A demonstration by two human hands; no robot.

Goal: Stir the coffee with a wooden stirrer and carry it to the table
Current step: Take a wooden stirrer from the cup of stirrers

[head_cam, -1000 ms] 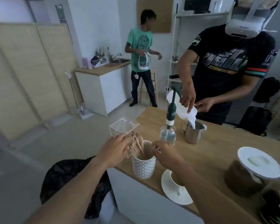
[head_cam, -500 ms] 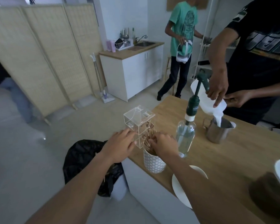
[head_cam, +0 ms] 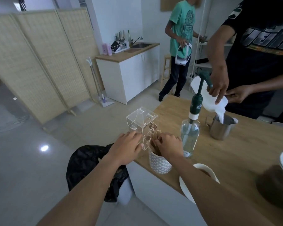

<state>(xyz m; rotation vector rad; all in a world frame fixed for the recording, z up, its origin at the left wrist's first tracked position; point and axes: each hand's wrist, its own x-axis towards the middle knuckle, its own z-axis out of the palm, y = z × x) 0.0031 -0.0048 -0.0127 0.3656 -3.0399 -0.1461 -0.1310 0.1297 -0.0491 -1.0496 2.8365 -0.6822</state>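
Observation:
Several wooden stirrers [head_cam: 153,141] stand in a white patterned cup [head_cam: 159,162] at the near corner of the wooden counter [head_cam: 235,152]. My right hand [head_cam: 169,145] rests over the cup with its fingertips among the stirrers; whether it grips one I cannot tell. My left hand [head_cam: 127,148] lies flat beside a clear acrylic box [head_cam: 141,123], fingers touching its lower part. The coffee cup [head_cam: 206,171] sits on a white saucer [head_cam: 185,187] to the right of the stirrer cup, partly hidden by my right forearm.
A glass syrup bottle with a green pump [head_cam: 191,131] stands behind my right hand. A person in a black shirt pours milk into a steel jug [head_cam: 220,129]. A lidded jar [head_cam: 274,186] sits at right. A black bin bag [head_cam: 91,167] hangs below the counter corner.
The view has tilted down and left. My right hand has moved from the cup's right rim to over the stirrers. My left hand has stayed by the acrylic box.

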